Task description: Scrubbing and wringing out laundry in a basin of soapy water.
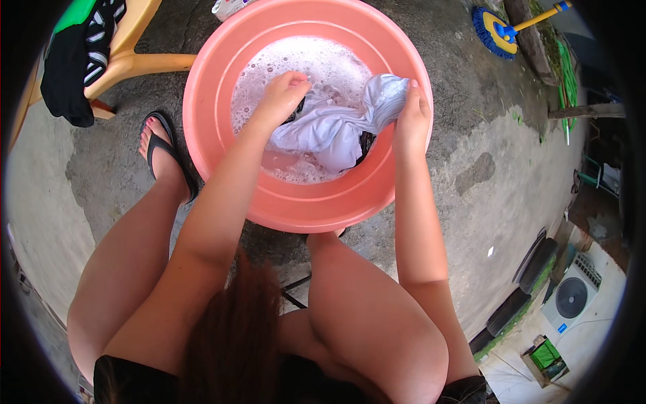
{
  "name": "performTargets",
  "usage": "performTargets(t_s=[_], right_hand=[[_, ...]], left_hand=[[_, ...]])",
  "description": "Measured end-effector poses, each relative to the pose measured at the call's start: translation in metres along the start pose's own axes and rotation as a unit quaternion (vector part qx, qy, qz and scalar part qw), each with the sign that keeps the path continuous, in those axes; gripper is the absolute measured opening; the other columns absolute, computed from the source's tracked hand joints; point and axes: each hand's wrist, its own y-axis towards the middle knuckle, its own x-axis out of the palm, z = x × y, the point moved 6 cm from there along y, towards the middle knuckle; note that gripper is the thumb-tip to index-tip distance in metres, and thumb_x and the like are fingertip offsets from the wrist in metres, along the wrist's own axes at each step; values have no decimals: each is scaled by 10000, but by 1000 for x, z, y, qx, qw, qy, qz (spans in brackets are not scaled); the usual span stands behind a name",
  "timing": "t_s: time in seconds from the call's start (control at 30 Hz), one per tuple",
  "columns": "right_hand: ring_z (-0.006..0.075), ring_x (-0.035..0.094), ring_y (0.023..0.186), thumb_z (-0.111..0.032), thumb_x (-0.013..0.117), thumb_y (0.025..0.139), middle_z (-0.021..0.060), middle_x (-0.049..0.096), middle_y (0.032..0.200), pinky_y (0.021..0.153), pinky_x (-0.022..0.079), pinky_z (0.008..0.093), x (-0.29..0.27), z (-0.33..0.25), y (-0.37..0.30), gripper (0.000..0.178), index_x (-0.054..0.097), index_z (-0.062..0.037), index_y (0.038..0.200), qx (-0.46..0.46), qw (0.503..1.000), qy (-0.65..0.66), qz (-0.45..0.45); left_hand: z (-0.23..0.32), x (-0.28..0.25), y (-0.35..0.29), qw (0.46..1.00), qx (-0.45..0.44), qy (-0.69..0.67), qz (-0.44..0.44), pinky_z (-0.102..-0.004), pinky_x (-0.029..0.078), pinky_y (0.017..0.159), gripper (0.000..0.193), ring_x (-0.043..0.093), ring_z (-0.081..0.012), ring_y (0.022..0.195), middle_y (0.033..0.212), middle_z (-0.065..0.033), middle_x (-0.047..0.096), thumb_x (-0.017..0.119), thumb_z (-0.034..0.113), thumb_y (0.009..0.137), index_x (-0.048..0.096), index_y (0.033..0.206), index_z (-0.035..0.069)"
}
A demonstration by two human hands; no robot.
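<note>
A large round salmon-pink basin [306, 219] stands on the ground in front of me, with sudsy water [282, 57] in it. A wet, pale grey-lavender cloth garment [330, 135] lies bunched across the water. At the basin's right side my right hand [412, 121] is closed on the garment's raised, gathered end. My left hand [286, 97] hovers over the suds at the centre left, its fingers curled closed; whether anything is in them is hidden. Dark cloth [367, 143] shows partly from under the pale garment, and more dark material shows beside my left hand.
A tan plastic chair [145, 64] at the upper left carries black and green clothes [67, 74]. Behind the basin stands a white container [227, 8], cut off by the frame. A blue-and-yellow brush mop [496, 32] lies at the upper right. My sandalled foot [158, 141] is left of the basin.
</note>
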Motion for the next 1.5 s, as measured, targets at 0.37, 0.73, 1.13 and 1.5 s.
performTargets(t_s=[0.37, 0.73, 1.13, 1.5], right_hand=[[416, 402, 1267, -169, 647, 788, 295, 396, 1334, 1030, 382, 423, -4, 23, -19, 724, 314, 90, 1376, -112, 910, -396, -43], [505, 406, 1213, -277, 829, 601, 302, 243, 1412, 903, 482, 502, 31, 97, -89, 1014, 248, -252, 1432, -43, 752, -619, -223], [169, 577, 752, 41, 549, 581, 60, 633, 846, 689, 462, 270, 17, 72, -60, 461, 611, 30, 1037, 186, 969, 39, -156], [204, 588, 958, 104, 550, 482, 81, 618, 1029, 819, 462, 299, 35, -35, -80, 722, 544, 14, 1198, 89, 967, 161, -176]], left_hand=[[-87, -35, -8, 960, -166, 175, 146, -364, 412, 969, 701, 556, -331, 1149, 1222, -276, 569, 579, 471, 803, 530, 1241, -74], [-78, 33, -41, 902, -358, -213, -111, -364, 511, 845, 627, 638, -208, 951, 1091, -99, 657, 459, 603, 902, 589, 1197, 66], [-60, 42, -45, 857, -369, -334, -134, -432, 424, 1002, 677, 540, -239, 1184, 1280, -112, 573, 408, 582, 921, 499, 1315, 39], [0, 33, -45, 880, -277, -385, -33, -417, 476, 930, 678, 588, -248, 1077, 1191, -85, 606, 582, 664, 780, 586, 1231, 158]])
